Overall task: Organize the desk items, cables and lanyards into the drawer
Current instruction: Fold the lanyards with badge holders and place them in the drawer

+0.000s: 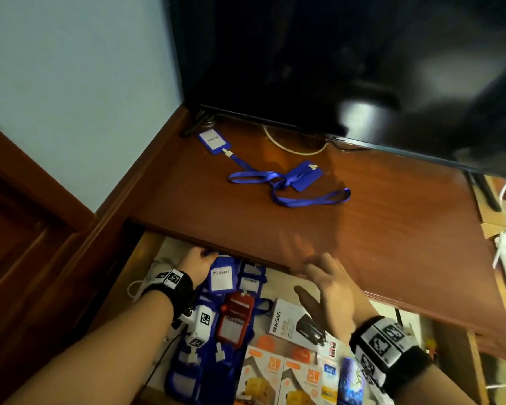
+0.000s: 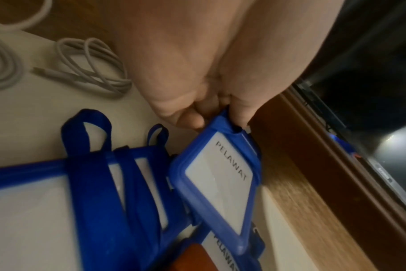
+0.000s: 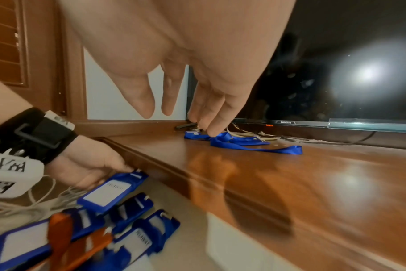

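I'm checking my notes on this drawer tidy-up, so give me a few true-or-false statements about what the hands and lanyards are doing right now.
1. The left hand pinches a blue badge holder printed PELAWAT. True.
2. The right hand grips a white cable. False: its fingers are spread and hold nothing.
3. Blue lanyards lie on the desk top. True.
4. The red badge holder lies on the desk top. False: it is in the drawer.
5. The orange boxes sit in the drawer. True.
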Tool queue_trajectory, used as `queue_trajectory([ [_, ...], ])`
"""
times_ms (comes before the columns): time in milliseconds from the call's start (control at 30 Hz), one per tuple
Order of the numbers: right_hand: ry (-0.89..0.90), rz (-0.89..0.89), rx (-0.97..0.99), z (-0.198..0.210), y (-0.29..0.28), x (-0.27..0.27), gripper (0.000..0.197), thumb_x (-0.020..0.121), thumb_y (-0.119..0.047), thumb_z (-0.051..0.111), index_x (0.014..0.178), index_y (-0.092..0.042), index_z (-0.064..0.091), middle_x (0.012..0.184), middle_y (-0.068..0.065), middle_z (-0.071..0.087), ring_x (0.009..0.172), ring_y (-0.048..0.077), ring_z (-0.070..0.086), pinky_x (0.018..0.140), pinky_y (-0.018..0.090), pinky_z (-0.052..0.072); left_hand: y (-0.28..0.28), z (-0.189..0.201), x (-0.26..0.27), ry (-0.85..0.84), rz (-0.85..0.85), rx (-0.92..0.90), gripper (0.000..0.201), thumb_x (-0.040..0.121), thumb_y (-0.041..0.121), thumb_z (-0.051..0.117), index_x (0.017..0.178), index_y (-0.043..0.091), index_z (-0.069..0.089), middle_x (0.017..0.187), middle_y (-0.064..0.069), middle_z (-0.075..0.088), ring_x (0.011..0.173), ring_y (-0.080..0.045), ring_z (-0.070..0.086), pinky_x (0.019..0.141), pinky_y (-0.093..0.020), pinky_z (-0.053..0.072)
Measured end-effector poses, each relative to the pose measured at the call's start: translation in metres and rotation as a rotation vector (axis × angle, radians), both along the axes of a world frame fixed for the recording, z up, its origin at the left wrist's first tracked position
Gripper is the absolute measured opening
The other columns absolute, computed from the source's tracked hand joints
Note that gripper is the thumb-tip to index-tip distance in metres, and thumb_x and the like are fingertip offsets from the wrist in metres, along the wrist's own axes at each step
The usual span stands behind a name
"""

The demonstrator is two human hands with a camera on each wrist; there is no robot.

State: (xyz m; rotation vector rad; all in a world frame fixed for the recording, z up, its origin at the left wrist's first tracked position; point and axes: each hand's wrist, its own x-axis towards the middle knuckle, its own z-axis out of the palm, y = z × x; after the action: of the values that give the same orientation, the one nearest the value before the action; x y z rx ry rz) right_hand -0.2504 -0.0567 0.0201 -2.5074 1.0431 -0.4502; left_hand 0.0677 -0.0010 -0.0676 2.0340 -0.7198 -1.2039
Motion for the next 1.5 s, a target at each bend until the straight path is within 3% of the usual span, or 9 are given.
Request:
queue_trajectory([
  [167, 0.024, 0.015, 0.008, 0.017, -0.057, 0.038, 0.031, 0.079, -0.028, 0.075, 0.108, -0.022, 0.069, 0.099, -0.002, 0.05, 0.083, 0.023, 0.054, 0.078, 0.035, 0.046, -0.009, -0.017, 0.008, -0.008, -0.067, 0.077, 0.036, 0.09, 0.053, 0.067, 0.1, 0.02, 0.074, 0.104, 0.002, 0.079, 0.099, -0.024, 0.072, 0.1, -0.047, 0.055],
  [400, 0.199, -0.137, 0.196, 0.027, -0.154, 0.08, 0.059, 0.089, -0.024, 0.069, 0.145, -0.017, 0.05, 0.133, 0.015, 0.053, 0.122, 0.04, 0.056, 0.106, 0.048, 0.046, -0.016, -0.019, -0.002, -0.219, -0.236, 0.205, 0.035, 0.104, 0.038, 0.058, 0.116, 0.007, 0.071, 0.121, -0.016, 0.07, 0.112, -0.036, 0.064, 0.098, -0.04, 0.052],
  [533, 0.402, -0.194, 0.284, 0.018, -0.192, 0.092, 0.082, 0.095, -0.034, 0.066, 0.161, -0.014, 0.022, 0.167, 0.013, 0.023, 0.154, 0.035, 0.023, 0.125, 0.044, 0.024, -0.015, -0.025, 0.002, -0.268, -0.247, 0.218, 0.035, 0.102, 0.046, 0.057, 0.114, 0.015, 0.069, 0.117, -0.013, 0.07, 0.111, -0.034, 0.064, 0.099, -0.046, 0.053],
  [667, 0.606, -0.132, 0.309, -0.006, -0.19, 0.087, 0.095, 0.096, -0.058, 0.056, 0.164, -0.018, 0.004, 0.172, 0.008, 0.0, 0.158, 0.031, 0.006, 0.128, 0.047, 0.016, -0.009, -0.015, 0.007, -0.347, -0.316, 0.225, 0.028, 0.104, 0.035, 0.053, 0.117, 0.014, 0.067, 0.125, -0.013, 0.069, 0.117, -0.034, 0.061, 0.103, -0.046, 0.05],
  [900, 0.587, -0.113, 0.084, 0.003, -0.111, 0.059, 0.073, 0.093, -0.055, 0.056, 0.157, -0.025, 0.036, 0.165, 0.003, 0.032, 0.142, 0.034, 0.04, 0.11, 0.05, 0.042, 0.018, 0.026, 0.003, -0.414, -0.429, 0.288, 0.031, 0.104, 0.029, 0.055, 0.131, 0.016, 0.059, 0.132, -0.007, 0.06, 0.113, -0.027, 0.061, 0.099, -0.04, 0.051],
  [1033, 0.526, -0.145, -0.002, -0.001, -0.062, 0.037, 0.057, 0.081, -0.062, 0.059, 0.123, -0.024, 0.061, 0.122, 0.004, 0.056, 0.106, 0.035, 0.056, 0.083, 0.048, 0.051, 0.024, 0.062, -0.004, -0.49, -0.528, 0.322, 0.028, 0.104, 0.039, 0.054, 0.123, 0.023, 0.065, 0.122, -0.001, 0.069, 0.106, -0.02, 0.065, 0.094, -0.037, 0.054],
  [1233, 0.588, -0.08, 0.107, -0.012, -0.054, 0.023, 0.093, 0.084, -0.071, 0.06, 0.161, -0.035, 0.022, 0.168, 0.006, 0.023, 0.154, 0.032, 0.023, 0.122, 0.052, 0.026, 0.031, 0.086, -0.024, -0.463, -0.578, 0.336, 0.026, 0.101, 0.054, 0.053, 0.1, 0.031, 0.065, 0.096, 0.008, 0.07, 0.089, -0.013, 0.066, 0.088, -0.039, 0.057],
  [1367, 0.595, -0.103, 0.023, -0.006, -0.044, 0.023, 0.061, 0.081, -0.061, 0.069, 0.137, -0.041, 0.053, 0.133, 0.001, 0.056, 0.112, 0.035, 0.054, 0.089, 0.048, 0.047, 0.055, 0.08, -0.04, -0.425, -0.597, 0.324, 0.024, 0.1, 0.057, 0.053, 0.102, 0.035, 0.061, 0.096, 0.009, 0.069, 0.088, -0.011, 0.066, 0.086, -0.038, 0.058],
  [1500, 0.501, -0.06, -0.161, -0.006, -0.021, 0.02, 0.026, 0.075, -0.026, 0.079, 0.098, -0.027, 0.067, 0.089, 0.002, 0.061, 0.076, 0.032, 0.058, 0.065, 0.037, 0.038, 0.075, 0.084, -0.051, -0.363, -0.548, 0.191, 0.02, 0.102, 0.051, 0.055, 0.117, 0.038, 0.057, 0.102, 0.016, 0.064, 0.092, -0.002, 0.062, 0.085, -0.028, 0.056],
])
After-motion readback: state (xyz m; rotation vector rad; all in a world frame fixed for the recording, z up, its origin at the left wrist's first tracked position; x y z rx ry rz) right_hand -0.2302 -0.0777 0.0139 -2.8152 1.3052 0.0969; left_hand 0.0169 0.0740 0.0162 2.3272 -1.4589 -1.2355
